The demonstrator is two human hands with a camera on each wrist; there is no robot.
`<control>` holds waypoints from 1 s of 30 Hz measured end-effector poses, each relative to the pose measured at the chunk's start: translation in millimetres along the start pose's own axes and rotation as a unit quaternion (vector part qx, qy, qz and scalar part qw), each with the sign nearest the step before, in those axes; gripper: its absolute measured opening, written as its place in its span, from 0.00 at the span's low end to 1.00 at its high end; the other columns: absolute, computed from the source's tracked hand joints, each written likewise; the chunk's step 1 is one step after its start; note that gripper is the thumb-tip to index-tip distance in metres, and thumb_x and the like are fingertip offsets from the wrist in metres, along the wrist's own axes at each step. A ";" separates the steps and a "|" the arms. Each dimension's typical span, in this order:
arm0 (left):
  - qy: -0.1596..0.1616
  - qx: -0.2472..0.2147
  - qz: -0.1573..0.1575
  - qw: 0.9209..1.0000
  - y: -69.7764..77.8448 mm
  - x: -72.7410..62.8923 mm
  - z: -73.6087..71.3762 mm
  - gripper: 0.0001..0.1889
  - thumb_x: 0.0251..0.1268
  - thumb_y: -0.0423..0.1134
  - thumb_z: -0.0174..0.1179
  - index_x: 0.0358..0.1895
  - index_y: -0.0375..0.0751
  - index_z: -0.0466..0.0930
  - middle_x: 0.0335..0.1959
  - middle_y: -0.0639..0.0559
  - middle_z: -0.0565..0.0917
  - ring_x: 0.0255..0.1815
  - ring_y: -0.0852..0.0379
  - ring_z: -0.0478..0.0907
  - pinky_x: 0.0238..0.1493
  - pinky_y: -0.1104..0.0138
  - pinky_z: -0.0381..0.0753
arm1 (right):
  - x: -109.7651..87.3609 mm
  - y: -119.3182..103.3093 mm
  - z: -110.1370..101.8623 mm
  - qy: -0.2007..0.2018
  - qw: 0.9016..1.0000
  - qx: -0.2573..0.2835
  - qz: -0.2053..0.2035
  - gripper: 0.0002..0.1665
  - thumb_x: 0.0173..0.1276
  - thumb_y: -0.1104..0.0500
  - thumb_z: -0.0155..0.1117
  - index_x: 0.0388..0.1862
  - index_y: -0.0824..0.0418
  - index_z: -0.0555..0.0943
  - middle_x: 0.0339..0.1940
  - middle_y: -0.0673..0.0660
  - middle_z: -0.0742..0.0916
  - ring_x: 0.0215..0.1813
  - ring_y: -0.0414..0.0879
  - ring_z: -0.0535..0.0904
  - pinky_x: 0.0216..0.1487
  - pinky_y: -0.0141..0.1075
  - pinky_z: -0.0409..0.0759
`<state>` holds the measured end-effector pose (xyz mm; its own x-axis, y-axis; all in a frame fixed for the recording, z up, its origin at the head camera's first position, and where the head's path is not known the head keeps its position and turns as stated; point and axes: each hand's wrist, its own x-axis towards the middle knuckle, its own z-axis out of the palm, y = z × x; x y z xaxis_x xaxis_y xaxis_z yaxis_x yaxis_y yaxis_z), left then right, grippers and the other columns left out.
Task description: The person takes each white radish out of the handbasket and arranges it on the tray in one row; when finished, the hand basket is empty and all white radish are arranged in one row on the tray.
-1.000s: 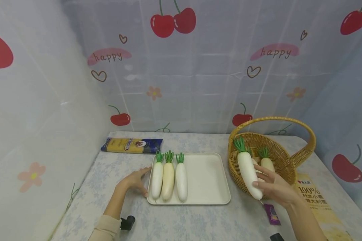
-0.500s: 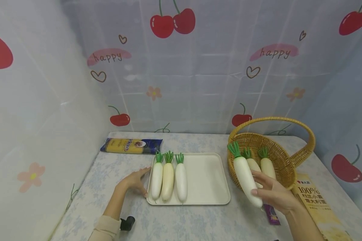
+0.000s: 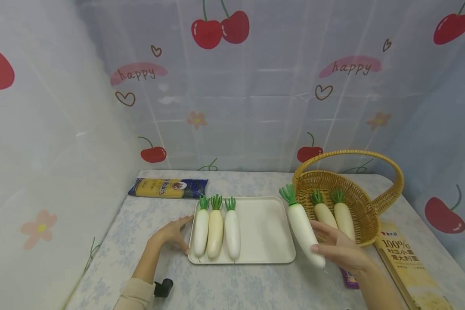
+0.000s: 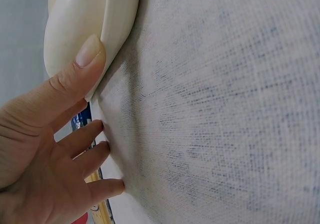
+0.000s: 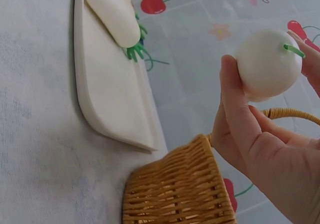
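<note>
My right hand (image 3: 339, 248) grips a white radish (image 3: 304, 232) with green leaves by its lower part, thumb on the near side, raised between the tray and the basket. In the right wrist view the held radish (image 5: 267, 67) shows end-on. My left hand (image 3: 174, 234) touches the left rim of the white tray (image 3: 263, 232), its thumb against the edge and its fingers spread. On the tray's left half lie two white radishes (image 3: 233, 234) and a cream-yellow one (image 3: 215, 234), side by side, leaves away from me. Inside the wicker basket (image 3: 366, 219) are two cream radishes (image 3: 344, 217).
A blue and yellow pasta packet (image 3: 168, 188) lies behind the tray at the left. Right of the basket is a yellow noodle package (image 3: 408, 267). A small purple packet (image 3: 350, 279) lies partly under my right hand. The basket's handle (image 3: 350, 152) arches high.
My right hand has carried the white radish left and slightly toward me, out from over the basket to near the tray's right edge. My left hand stays at the tray rim.
</note>
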<state>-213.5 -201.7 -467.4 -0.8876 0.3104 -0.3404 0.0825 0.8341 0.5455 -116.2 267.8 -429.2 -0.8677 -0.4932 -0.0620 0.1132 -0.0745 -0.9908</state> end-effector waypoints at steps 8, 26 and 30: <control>-0.001 0.003 0.003 1.000 -0.9 0.5 0.3 0.58 0.26 0.36 0.80 0.71 0.39 0.58 0.71 0.33 0.58 0.70 0.31 0.52 0.66 0.38 0.54 | 10.2 2.0 9.0 -0.004 1.000 0.008 0.006 0.44 0.66 0.67 0.57 0.73 0.73 0.44 0.65 0.58 0.69 0.59 0.46 0.74 0.55 0.42 0.77; 0.001 -0.004 0.005 1.000 -2.4 1.5 0.4 0.58 0.26 0.36 0.80 0.71 0.39 0.58 0.71 0.33 0.59 0.71 0.31 0.52 0.67 0.39 0.54 | 34.4 10.1 32.0 0.029 0.998 0.012 0.045 0.50 0.63 0.65 0.62 0.73 0.73 0.42 0.67 0.73 0.60 0.57 0.49 0.73 0.54 0.42 0.77; 0.003 -0.002 0.007 1.000 -1.6 1.0 -0.3 0.58 0.26 0.36 0.80 0.71 0.39 0.58 0.71 0.33 0.59 0.70 0.31 0.52 0.67 0.39 0.54 | 39.9 13.9 37.0 0.049 0.997 0.016 0.059 0.51 0.62 0.64 0.63 0.73 0.72 0.43 0.64 0.70 0.63 0.55 0.48 0.74 0.54 0.42 0.77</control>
<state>-214.7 -202.9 -468.4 -0.8888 0.3194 -0.3286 0.0933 0.8282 0.5527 -131.3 215.0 -440.9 -0.8902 -0.4137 -0.1910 0.2310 -0.0485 -0.9717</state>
